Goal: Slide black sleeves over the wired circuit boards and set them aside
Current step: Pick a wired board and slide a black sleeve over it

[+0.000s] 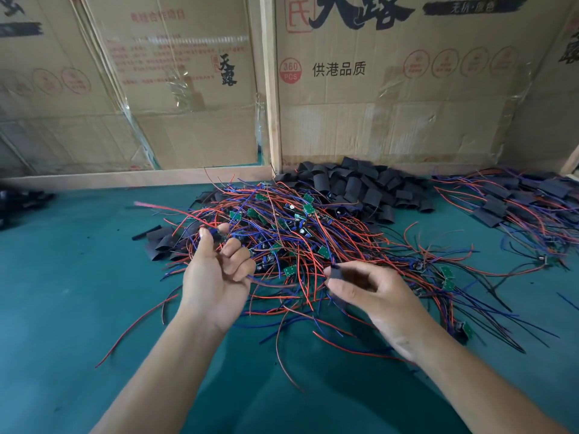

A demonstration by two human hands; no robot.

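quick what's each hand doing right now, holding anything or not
Left hand: closed, pinching wires from the tangled pile between thumb and fingers.
Right hand: closed, pinching a black sleeve at its fingertips.

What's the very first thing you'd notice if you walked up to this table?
A big tangled heap of red and blue wires with small green circuit boards fills the middle of the green table. Behind it, against the cardboard boxes, lies a pile of black sleeves. In front, the left hand pinches wires and the right hand pinches one black sleeve.
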